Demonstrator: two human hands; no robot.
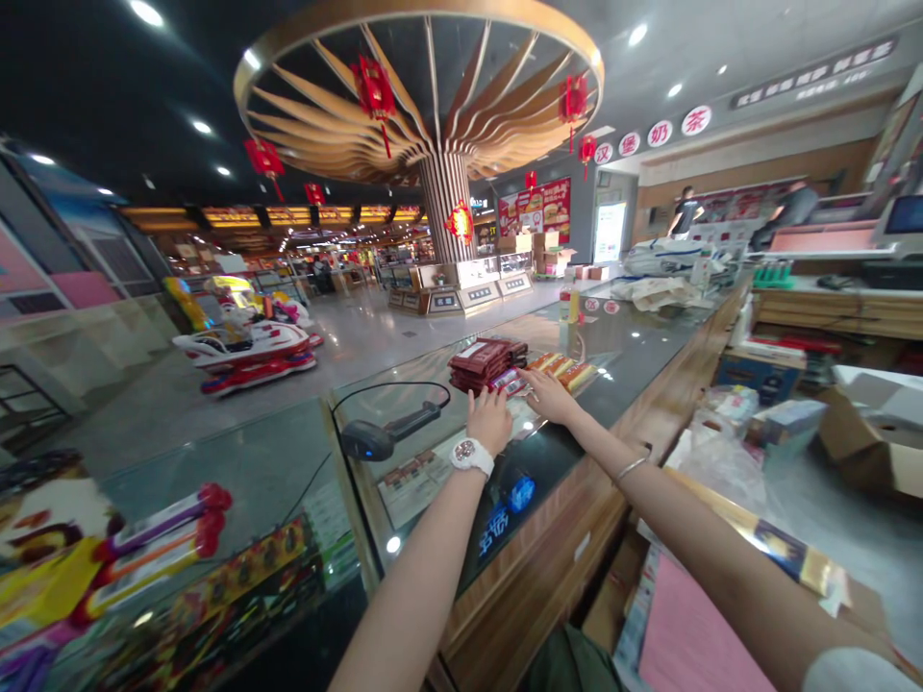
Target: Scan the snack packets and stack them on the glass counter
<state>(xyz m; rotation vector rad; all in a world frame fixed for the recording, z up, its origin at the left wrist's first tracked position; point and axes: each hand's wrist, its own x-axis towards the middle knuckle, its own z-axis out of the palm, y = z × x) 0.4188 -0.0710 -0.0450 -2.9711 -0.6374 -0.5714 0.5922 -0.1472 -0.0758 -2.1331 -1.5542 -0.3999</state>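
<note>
My left hand, with a white watch on its wrist, reaches over the glass counter, its fingers stretched out and apart. The fingertips are at the near edge of a stack of dark red-brown packets. A small purple packet lies beside the stack, between my two hands. My right hand, with a bangle on the wrist, has its fingers extended at this packet; whether they touch it I cannot tell. Several yellow and brown packets lie in a row just beyond my right hand.
A black barcode scanner with a cable lies left of my hands. Colourful toy-like sticks sit at the lower left. Bottles and white bags stand farther along the counter. An open cardboard box is at the right.
</note>
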